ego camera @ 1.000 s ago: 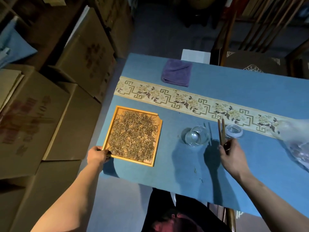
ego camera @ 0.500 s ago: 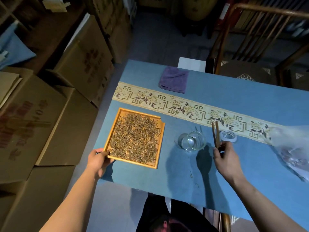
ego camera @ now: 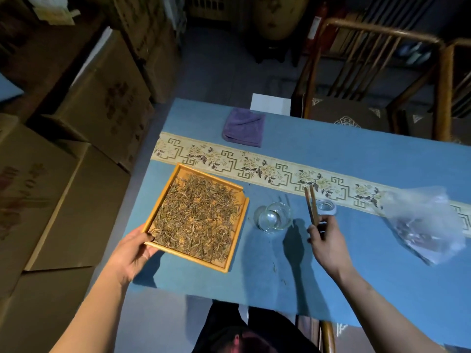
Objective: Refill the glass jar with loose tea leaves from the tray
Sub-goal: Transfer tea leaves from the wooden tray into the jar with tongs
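A square wooden tray holds a spread of loose tea leaves on the blue table. My left hand grips the tray's near left corner, thumb over the rim. An open glass jar with nothing visible inside lies to the right of the tray. Its lid sits a little further right. My right hand holds wooden tongs, which point away from me between jar and lid.
A folded purple cloth lies at the table's far side, beyond a patterned runner. A clear plastic bag rests at the right. Cardboard boxes stand left of the table; wooden chairs stand behind it.
My left hand has taken a fuller grip on the tray's near left corner, and the tray has turned slightly. My right hand with the tongs has barely moved.
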